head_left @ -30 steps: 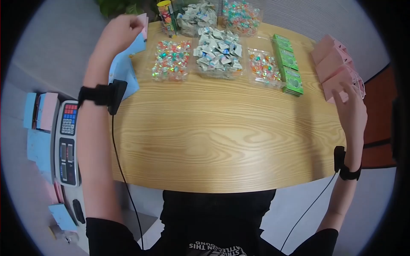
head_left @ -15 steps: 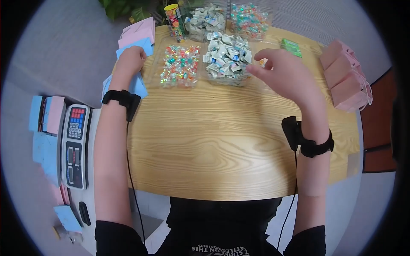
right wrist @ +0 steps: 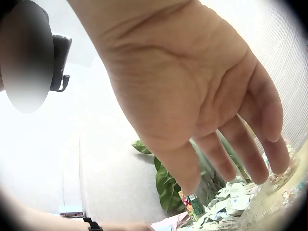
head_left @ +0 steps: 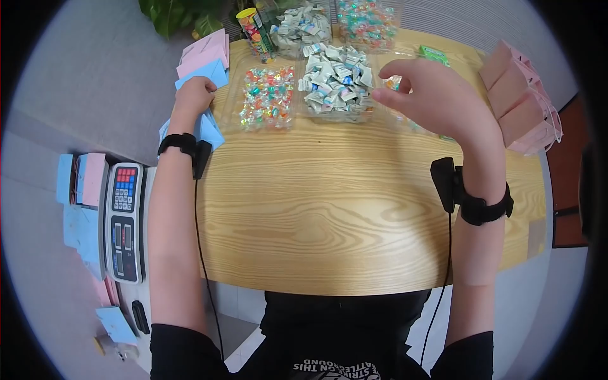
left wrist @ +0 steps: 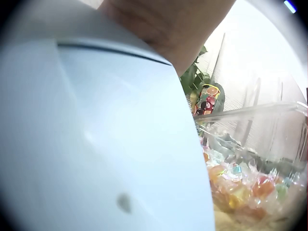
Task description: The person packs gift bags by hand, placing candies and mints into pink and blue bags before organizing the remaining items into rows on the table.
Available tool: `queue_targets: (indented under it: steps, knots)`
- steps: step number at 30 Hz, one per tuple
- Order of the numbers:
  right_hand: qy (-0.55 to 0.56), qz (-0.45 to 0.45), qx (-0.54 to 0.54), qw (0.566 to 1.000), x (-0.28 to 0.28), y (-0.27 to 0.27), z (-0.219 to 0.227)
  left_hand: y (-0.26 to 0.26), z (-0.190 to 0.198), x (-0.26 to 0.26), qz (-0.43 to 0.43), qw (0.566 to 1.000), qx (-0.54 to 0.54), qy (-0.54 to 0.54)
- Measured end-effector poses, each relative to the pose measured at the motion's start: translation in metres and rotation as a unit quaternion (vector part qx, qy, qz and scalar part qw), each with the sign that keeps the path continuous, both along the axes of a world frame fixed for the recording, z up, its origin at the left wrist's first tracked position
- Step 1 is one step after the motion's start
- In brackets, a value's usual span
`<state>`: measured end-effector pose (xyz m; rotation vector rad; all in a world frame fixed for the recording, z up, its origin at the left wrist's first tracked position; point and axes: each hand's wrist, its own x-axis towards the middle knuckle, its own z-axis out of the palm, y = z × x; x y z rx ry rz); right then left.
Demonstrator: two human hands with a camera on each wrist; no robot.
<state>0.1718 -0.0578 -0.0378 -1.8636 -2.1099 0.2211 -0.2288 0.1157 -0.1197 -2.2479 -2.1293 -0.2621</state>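
Blue paper bags [head_left: 209, 130] lie left of heaped whitish packets [head_left: 335, 79].

You have one wood-grain surface [head_left: 316, 209], front edge curved; grey wall [head_left: 95, 76], left; ribbed wall [head_left: 437, 16], behind; leafy plant [head_left: 157, 18]; reddish-brown panel [head_left: 567, 171], right.

The person's bare left forearm [head_left: 174, 253] and right forearm [head_left: 478, 247] extend forward. At its far end, the left hand [head_left: 195, 95] shows its back, fingertips hard to see. Well apart, to its right, the right hand [head_left: 437, 98] angles inward, relaxed, fingers [right wrist: 249, 161] loosely curved and spread, thumb [right wrist: 179, 168] apart from them.
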Motion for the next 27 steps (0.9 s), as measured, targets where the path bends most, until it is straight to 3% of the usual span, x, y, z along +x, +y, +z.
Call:
queue_targets:
  steps: [4, 10, 14, 16, 18, 19, 21, 22, 24, 27]
  knots:
    - [-0.01, 0.033, 0.014, 0.999, 0.001, -0.001, -0.001, -0.006, 0.004, 0.003, -0.016, 1.0, 0.016, -0.017]
    - [-0.003, 0.013, -0.012, 1.0, 0.001, -0.006, 0.008, -0.02, 0.016, 0.018, -0.03, 0.999, -0.005, -0.041]
    - [-0.014, 0.038, 0.015, 0.999, 0.003, -0.005, 0.007, -0.022, 0.02, 0.025, -0.093, 0.99, 0.089, -0.056]
    - [-0.004, 0.013, -0.024, 1.0, 0.001, -0.006, 0.013, -0.022, 0.025, 0.033, -0.115, 0.983, 0.132, -0.058]
    - [-0.004, 0.017, -0.038, 0.999, 0.0, -0.008, 0.019, -0.021, 0.034, 0.043, -0.162, 0.941, 0.144, -0.258]
    - [-0.005, 0.021, -0.05, 0.999, 0.0, -0.009, 0.02, -0.024, 0.039, 0.051, -0.163, 0.942, 0.143, -0.258]
    - [-0.002, 0.021, -0.047, 0.999, 0.002, -0.008, 0.019, -0.033, 0.048, 0.068, -0.225, 0.91, 0.043, -0.345]
    - [0.001, 0.021, -0.042, 0.999, 0.002, -0.008, 0.019, -0.039, 0.051, 0.074, -0.223, 0.911, 0.044, -0.344]
    - [-0.001, 0.024, -0.024, 0.999, 0.003, -0.008, 0.015, -0.048, 0.053, 0.081, -0.226, 0.929, -0.08, -0.282]
    - [0.004, 0.022, -0.015, 1.0, 0.005, -0.01, 0.014, -0.053, 0.052, 0.073, -0.224, 0.944, -0.051, -0.238]
